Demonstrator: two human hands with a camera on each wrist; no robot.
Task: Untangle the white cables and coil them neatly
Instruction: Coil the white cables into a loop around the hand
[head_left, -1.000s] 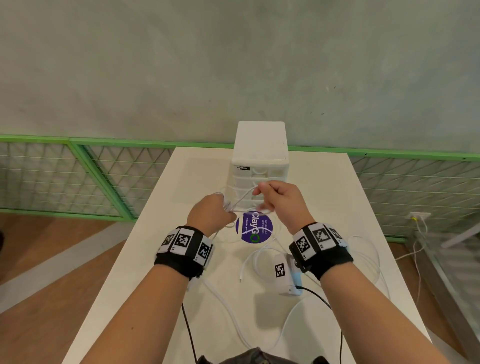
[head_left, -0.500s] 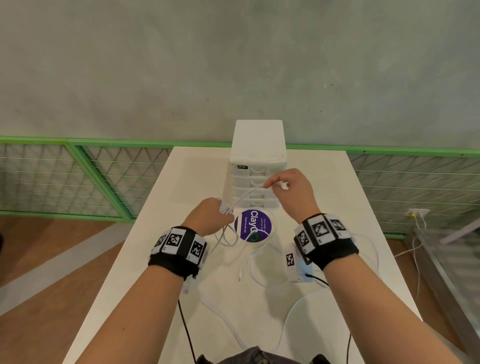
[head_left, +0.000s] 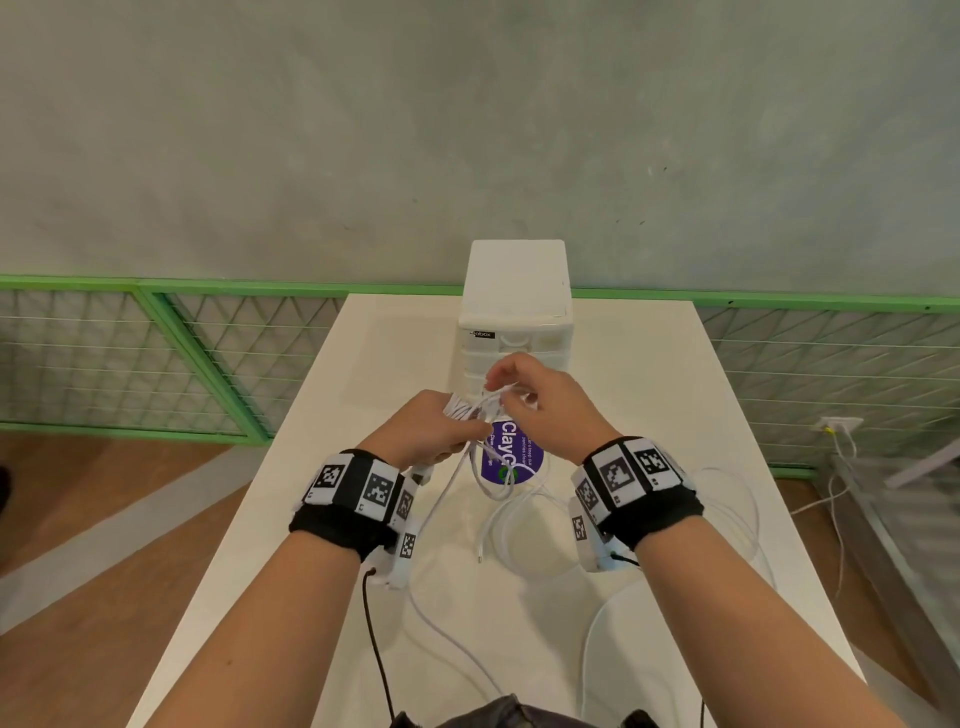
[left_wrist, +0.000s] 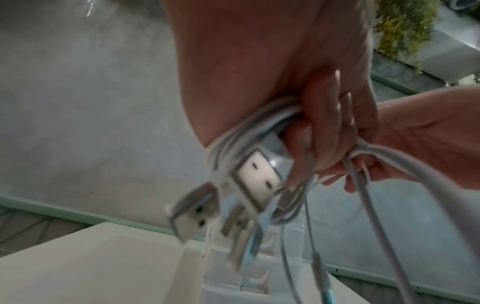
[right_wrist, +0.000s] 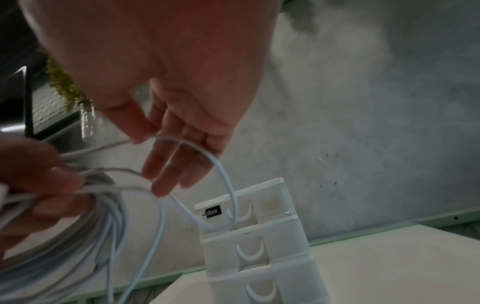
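Left hand: the left hand (head_left: 434, 428) sits just left of centre in the head view, fingers curled tight around a bundle of white cables (left_wrist: 262, 131); several USB plugs (left_wrist: 255, 178) stick out of the fist in the left wrist view.
Right hand: the right hand (head_left: 540, 402) is just right of centre, thumb and forefinger pinching a single strand (right_wrist: 207, 156) that arcs over loosely extended fingers (right_wrist: 166, 166).
Change: half a second ago the right hand was raised toward the drawer unit, drawing a strand taut away from the left; now it is back down beside the left hand, nearly touching, and the strand is slack.
Cables: loose loops (head_left: 498, 483) hang from the hands onto the desk (head_left: 363, 364) at centre frame, crossing a purple round sticker (head_left: 511, 457); more loops trail to the lower right.
Drawer unit: the white drawer unit (head_left: 514, 291) stands at the far edge of the desk, above the hands, unchanged.
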